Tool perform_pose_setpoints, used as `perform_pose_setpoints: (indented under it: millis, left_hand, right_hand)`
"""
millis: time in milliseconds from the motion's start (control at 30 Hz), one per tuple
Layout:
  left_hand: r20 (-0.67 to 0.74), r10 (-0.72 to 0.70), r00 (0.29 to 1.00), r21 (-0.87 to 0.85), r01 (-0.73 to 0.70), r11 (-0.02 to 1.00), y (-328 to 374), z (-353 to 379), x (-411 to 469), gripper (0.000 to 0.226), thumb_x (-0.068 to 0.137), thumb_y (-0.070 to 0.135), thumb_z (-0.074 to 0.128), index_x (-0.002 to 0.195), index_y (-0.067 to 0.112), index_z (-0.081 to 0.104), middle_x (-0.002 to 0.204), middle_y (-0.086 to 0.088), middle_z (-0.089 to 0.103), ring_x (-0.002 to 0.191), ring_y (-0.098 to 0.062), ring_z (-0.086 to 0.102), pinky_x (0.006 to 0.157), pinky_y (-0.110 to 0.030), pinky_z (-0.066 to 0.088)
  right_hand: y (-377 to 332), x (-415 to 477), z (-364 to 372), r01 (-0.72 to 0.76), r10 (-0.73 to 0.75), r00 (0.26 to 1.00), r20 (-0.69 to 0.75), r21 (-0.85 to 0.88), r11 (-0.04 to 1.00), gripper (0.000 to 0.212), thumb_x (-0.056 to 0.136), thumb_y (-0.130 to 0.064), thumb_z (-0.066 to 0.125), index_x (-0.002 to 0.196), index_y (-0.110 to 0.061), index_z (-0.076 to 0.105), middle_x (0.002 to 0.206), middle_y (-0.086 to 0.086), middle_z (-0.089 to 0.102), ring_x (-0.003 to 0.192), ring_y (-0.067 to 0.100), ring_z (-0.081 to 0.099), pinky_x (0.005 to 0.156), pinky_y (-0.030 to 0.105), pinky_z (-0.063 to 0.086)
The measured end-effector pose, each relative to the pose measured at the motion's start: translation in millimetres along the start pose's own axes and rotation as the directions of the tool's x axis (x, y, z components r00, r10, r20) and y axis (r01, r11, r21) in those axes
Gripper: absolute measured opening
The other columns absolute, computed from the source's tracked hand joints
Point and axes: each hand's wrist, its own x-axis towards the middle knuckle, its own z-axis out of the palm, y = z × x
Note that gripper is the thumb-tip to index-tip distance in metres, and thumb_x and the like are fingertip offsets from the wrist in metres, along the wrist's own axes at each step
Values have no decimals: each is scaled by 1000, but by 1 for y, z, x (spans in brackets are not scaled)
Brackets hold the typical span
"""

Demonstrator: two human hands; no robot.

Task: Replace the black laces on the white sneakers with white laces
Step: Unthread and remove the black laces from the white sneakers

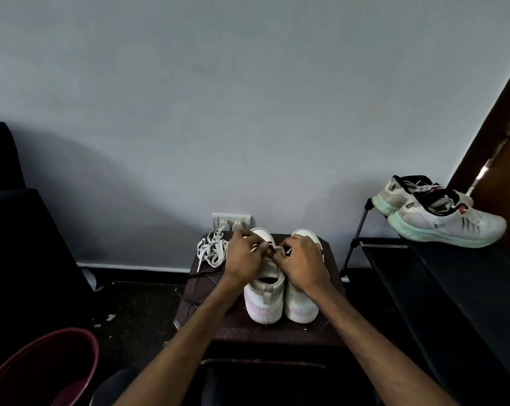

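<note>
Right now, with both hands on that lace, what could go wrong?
1. The left hand and right hand both pinch the black lace over one sneaker; a hard tug could drag that sneaker off the small stool.
2. The white laces lie heaped at the stool's far left edge; a sweep of the arm might knock them off.

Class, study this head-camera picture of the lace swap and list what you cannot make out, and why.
1. Head view: eyelets and tongues of the white sneakers, hidden by the left hand and right hand.
2. How much black lace remains threaded: covered by the fingers pinching it.
3. The white laces: a tangle too small to count.
4. The red bucket: cut off by the bottom-left edge.
</note>
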Motion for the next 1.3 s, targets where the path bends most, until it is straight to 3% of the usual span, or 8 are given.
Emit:
perform_pose_setpoints:
  millis: [167,300,533,700,867,1000,1200,1300]
  left_hand:
    - [144,-200,969,-511,246,824,-10,-10,-6,27,97,26,57,75,20,70,120,-26,56,92,-15,61,79,-26,50]
    - [11,-14,1000,174,12,985,6,-15,2,37,90,51,53,87,20,72,102,-5,65,97,-21,61,87,-41,49]
    - [228,66,971,730,-215,649,26,-10,10,29,95,35,51,112,18,67,131,-6,45,128,-28,38,99,-49,40]
    - [78,-2,997,66,-4,998,12,-26,20,20,92,25,62,80,16,76,104,-20,54,105,-37,55,92,-45,45]
    - [35,-135,990,-487,135,863,4,-58,8,30,100,12,49,77,5,66,74,-12,65,64,-12,60,64,-28,50]
    - [-95,-22,995,354,54,934,-13,-51,4,33,93,46,55,100,17,70,109,-7,63,101,-24,58,87,-44,50]
    - [259,198,945,759,-326,563,20,-10,1,30,92,39,52,117,28,65,142,2,41,132,-23,36,105,-49,32]
    - [211,209,955,771,-295,565,22,-2,3,27,90,34,53,110,27,69,139,4,44,130,-21,39,105,-49,31]
  right_hand:
    - [2,1,2,-31,28,999,-37,-55,998,23,81,-37,60,80,-18,72,83,2,69,83,25,61,75,37,44]
    - [1,0,3,7,-15,999,-45,-159,987,22,83,-38,59,94,-22,72,106,-3,64,106,22,54,93,41,35]
    - [2,-2,3,35,-46,997,-60,-186,982,22,85,-42,58,92,-24,70,113,-7,58,110,19,51,102,48,28]
    - [1,-3,-3,-33,27,999,-35,-191,981,27,87,-42,51,94,-26,72,113,-10,61,110,15,52,104,48,27]
    - [-2,-6,-3,-54,43,997,-56,-206,977,26,87,-42,53,93,-24,72,110,-8,63,107,17,54,105,51,26]
    - [-3,-5,-3,-49,40,998,-53,-175,983,22,87,-40,56,91,-24,71,111,-9,62,108,15,53,107,51,24]
    - [-2,-4,-1,-48,44,999,-31,-134,990,23,88,-42,54,91,-26,71,111,-11,61,110,15,52,106,51,26]
    - [-2,-4,-3,-39,37,999,-18,-131,991,24,89,-42,53,93,-27,71,113,-11,61,111,15,51,106,49,26]
